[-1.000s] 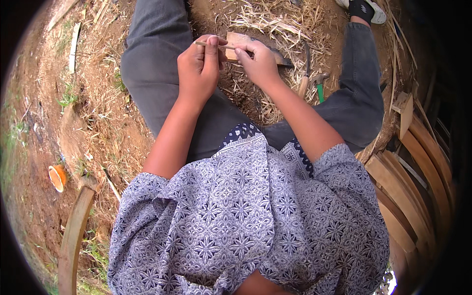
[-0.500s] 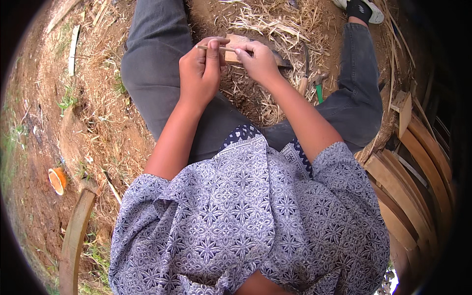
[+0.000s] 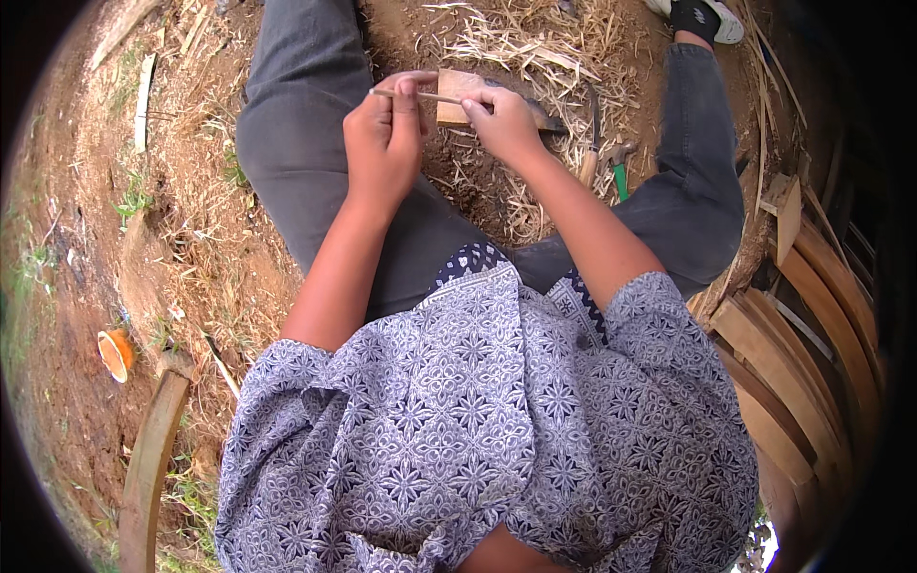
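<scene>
My left hand (image 3: pixel 384 134) pinches a thin wooden stick (image 3: pixel 430 96) that runs right toward the other hand. My right hand (image 3: pixel 503 122) grips a broad knife (image 3: pixel 457 95) whose flat blade rests against the stick, with its dark tip (image 3: pixel 546 122) pointing right. Both hands are raised between my knees, above a heap of pale wood shavings (image 3: pixel 535 53) on the ground. I sit with legs apart in grey trousers (image 3: pixel 296 143), and a blue patterned shirt (image 3: pixel 478 430) fills the lower part of the view.
Two tools lie on the soil right of my hands, one with a wooden handle (image 3: pixel 586 164) and one with a green handle (image 3: pixel 621 180). Curved wooden slats (image 3: pixel 793 344) stack up on the right. An orange cup (image 3: pixel 115 353) and a bent plank (image 3: pixel 148 468) sit lower left.
Both hands have shifted slightly with the stick and the blade between them; nothing was picked up or let go.
</scene>
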`<state>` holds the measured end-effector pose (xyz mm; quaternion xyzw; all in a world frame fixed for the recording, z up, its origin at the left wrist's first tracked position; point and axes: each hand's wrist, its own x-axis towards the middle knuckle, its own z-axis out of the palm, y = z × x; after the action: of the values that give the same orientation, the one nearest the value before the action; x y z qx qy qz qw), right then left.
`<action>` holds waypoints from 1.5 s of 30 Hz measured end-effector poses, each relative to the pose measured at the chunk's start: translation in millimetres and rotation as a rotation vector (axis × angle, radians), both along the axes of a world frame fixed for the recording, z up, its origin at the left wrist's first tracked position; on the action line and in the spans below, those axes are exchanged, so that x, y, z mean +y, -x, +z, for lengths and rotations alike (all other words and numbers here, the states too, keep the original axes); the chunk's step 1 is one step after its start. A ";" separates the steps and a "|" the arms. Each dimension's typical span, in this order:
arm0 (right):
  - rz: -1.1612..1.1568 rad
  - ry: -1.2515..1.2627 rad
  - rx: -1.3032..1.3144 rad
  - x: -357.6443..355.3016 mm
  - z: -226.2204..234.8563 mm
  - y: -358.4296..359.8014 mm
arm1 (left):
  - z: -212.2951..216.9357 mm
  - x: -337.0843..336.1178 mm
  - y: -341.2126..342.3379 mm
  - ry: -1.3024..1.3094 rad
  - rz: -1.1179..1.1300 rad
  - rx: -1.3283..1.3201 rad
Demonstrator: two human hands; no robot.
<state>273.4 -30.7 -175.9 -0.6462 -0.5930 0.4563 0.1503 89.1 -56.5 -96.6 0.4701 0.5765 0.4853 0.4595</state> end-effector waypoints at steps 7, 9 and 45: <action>-0.016 0.032 0.054 -3.2 -9.9 -8.3 | 6.1 -3.4 -3.3 -0.034 0.007 0.050; 0.087 -0.299 0.116 1.8 36.6 30.0 | 0.3 -5.7 -0.2 -0.033 0.028 0.072; -0.035 -0.032 0.121 -1.7 -7.6 -16.6 | 7.6 1.2 -6.2 -0.029 -0.046 0.099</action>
<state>290.0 -32.4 -183.4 -0.6252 -0.5786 0.4823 0.2044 95.2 -55.3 -89.0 0.5133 0.5806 0.4591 0.4344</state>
